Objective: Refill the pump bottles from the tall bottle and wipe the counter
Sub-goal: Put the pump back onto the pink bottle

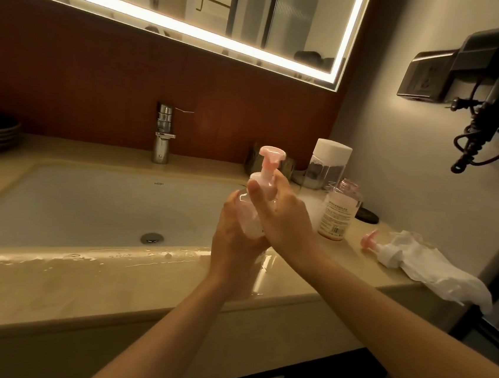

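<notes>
The left hand [234, 236] is curled around the lower body of a pump bottle [267, 172] and holds it from the left side and from under. The right hand [285, 214] grips the white collar of the pump: the thumb lies on the front and the fingers go around the neck. The bottle is upright, in the air over the front right part of the sink [86, 202]. Its body is clear plastic with a light pink tone, and the pump head on top is pink and flat.

To the right, a second bottle [340, 210] of the same clear pink plastic stands on the counter [109, 282]. Its neck is open and it carries a white printed label. Behind it stands the tall bottle [327, 166], transparent, with a wide white cap. A loose pump [380, 248] with a pink head lies on its side near the right end of the counter, and it touches a crumpled white paper cloth [436, 270].

The counter is smooth beige stone, and its front strip is wet and shiny. The sink is a white rectangular basin with a round metal drain [152, 238]. A chrome faucet [163, 136] stands behind it. A dark hair dryer [492, 91] with a coiled cord hangs on the right wall.
</notes>
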Demonstrator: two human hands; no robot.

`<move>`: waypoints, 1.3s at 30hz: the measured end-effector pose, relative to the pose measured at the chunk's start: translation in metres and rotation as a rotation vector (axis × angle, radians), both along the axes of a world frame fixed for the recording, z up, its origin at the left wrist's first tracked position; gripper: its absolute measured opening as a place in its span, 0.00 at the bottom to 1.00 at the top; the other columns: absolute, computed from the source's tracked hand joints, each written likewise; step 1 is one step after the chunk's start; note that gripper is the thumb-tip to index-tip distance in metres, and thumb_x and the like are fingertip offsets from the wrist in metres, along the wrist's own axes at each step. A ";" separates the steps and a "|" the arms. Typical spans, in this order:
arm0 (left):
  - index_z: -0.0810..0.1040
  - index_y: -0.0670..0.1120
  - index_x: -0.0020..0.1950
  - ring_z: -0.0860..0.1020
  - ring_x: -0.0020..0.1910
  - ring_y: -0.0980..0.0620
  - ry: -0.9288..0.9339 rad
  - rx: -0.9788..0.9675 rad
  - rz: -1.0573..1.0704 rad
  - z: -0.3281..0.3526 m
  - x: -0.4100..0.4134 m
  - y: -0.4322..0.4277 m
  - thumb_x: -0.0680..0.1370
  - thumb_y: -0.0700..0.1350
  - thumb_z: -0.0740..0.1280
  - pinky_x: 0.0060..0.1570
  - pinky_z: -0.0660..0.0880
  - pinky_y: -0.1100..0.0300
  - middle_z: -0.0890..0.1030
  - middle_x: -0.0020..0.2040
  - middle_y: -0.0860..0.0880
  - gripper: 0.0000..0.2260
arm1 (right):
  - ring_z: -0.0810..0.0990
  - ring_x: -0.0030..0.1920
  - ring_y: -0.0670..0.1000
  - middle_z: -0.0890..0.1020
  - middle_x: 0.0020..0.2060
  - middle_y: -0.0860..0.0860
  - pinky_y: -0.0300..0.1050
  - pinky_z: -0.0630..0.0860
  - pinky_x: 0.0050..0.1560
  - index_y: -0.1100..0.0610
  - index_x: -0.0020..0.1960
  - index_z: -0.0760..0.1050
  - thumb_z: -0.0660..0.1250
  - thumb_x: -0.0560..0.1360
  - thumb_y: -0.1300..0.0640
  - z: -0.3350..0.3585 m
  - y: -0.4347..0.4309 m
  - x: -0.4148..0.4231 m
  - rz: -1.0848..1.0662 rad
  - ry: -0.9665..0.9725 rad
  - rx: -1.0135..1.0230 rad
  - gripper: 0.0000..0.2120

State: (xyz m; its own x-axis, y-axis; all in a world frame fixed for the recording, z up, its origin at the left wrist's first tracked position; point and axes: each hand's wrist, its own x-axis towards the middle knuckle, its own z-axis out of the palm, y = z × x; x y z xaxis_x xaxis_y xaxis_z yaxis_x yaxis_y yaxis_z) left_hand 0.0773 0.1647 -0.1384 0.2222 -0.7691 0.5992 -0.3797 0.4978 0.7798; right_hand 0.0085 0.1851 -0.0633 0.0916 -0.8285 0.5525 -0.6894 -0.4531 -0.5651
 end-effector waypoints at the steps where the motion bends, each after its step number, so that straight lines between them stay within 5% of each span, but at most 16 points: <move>1: 0.58 0.46 0.71 0.75 0.56 0.51 0.004 0.004 -0.005 -0.001 0.000 0.000 0.65 0.54 0.75 0.50 0.76 0.61 0.72 0.63 0.48 0.41 | 0.76 0.61 0.54 0.75 0.64 0.53 0.54 0.75 0.59 0.57 0.73 0.59 0.48 0.66 0.28 0.000 0.002 -0.001 -0.019 0.005 -0.013 0.45; 5: 0.58 0.46 0.71 0.71 0.56 0.56 0.010 -0.001 -0.003 0.000 -0.001 0.001 0.65 0.53 0.76 0.48 0.69 0.71 0.71 0.64 0.48 0.41 | 0.74 0.63 0.55 0.71 0.67 0.55 0.53 0.74 0.61 0.57 0.75 0.51 0.54 0.65 0.30 0.011 -0.005 -0.001 -0.030 -0.008 0.040 0.47; 8: 0.58 0.45 0.71 0.70 0.54 0.59 0.001 -0.001 -0.002 0.000 0.000 0.000 0.65 0.52 0.76 0.45 0.65 0.77 0.71 0.63 0.49 0.41 | 0.76 0.61 0.56 0.74 0.64 0.56 0.55 0.75 0.58 0.57 0.74 0.55 0.56 0.64 0.28 0.012 -0.015 0.001 0.003 0.007 0.097 0.48; 15: 0.60 0.44 0.71 0.73 0.54 0.57 -0.045 -0.005 0.035 0.002 0.001 -0.002 0.68 0.55 0.72 0.46 0.69 0.74 0.71 0.63 0.48 0.37 | 0.68 0.69 0.55 0.70 0.68 0.53 0.59 0.62 0.69 0.57 0.73 0.57 0.46 0.69 0.31 -0.004 0.007 0.004 -0.124 0.072 -0.022 0.41; 19: 0.57 0.45 0.71 0.73 0.58 0.51 -0.012 0.013 0.010 0.002 0.000 0.004 0.65 0.53 0.75 0.51 0.71 0.65 0.71 0.64 0.46 0.41 | 0.62 0.72 0.58 0.62 0.73 0.56 0.59 0.65 0.67 0.57 0.75 0.51 0.51 0.72 0.32 0.008 -0.007 0.003 -0.074 -0.049 0.032 0.41; 22: 0.57 0.44 0.71 0.72 0.60 0.50 -0.003 0.016 0.017 0.003 0.000 0.004 0.66 0.51 0.76 0.53 0.69 0.63 0.71 0.65 0.45 0.41 | 0.72 0.64 0.59 0.70 0.66 0.57 0.55 0.73 0.60 0.59 0.71 0.59 0.53 0.74 0.35 0.015 -0.019 0.004 0.036 -0.035 0.090 0.35; 28: 0.59 0.45 0.72 0.70 0.53 0.60 -0.086 0.004 0.045 0.002 0.000 0.000 0.67 0.54 0.74 0.40 0.64 0.83 0.70 0.65 0.49 0.39 | 0.71 0.65 0.56 0.70 0.67 0.56 0.56 0.72 0.62 0.59 0.71 0.61 0.46 0.72 0.31 -0.006 -0.008 0.004 -0.043 -0.004 -0.031 0.40; 32: 0.60 0.45 0.71 0.71 0.54 0.59 -0.074 0.011 0.057 0.003 0.001 -0.001 0.68 0.56 0.71 0.42 0.65 0.81 0.70 0.64 0.48 0.37 | 0.69 0.68 0.54 0.70 0.69 0.54 0.54 0.69 0.66 0.58 0.72 0.61 0.50 0.77 0.39 -0.004 0.004 0.002 -0.041 0.005 -0.047 0.31; 35: 0.59 0.46 0.70 0.74 0.55 0.53 -0.009 0.018 0.018 0.002 0.000 0.001 0.66 0.57 0.73 0.48 0.71 0.68 0.72 0.63 0.48 0.39 | 0.70 0.66 0.54 0.72 0.66 0.54 0.54 0.68 0.66 0.57 0.67 0.68 0.53 0.78 0.42 0.002 0.004 0.002 -0.122 -0.081 -0.121 0.25; 39: 0.58 0.44 0.71 0.71 0.55 0.56 -0.004 0.025 0.008 0.003 0.000 0.004 0.66 0.51 0.76 0.48 0.67 0.69 0.72 0.63 0.46 0.40 | 0.56 0.74 0.53 0.57 0.74 0.54 0.50 0.58 0.71 0.57 0.74 0.53 0.56 0.76 0.41 0.010 -0.010 0.002 -0.034 -0.121 0.025 0.33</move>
State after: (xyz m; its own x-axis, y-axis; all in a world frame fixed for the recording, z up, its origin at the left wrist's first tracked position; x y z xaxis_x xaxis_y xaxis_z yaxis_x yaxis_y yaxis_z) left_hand 0.0774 0.1686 -0.1356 0.2259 -0.7819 0.5811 -0.3867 0.4755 0.7901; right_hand 0.0101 0.1753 -0.0528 -0.0027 -0.8437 0.5368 -0.6299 -0.4155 -0.6562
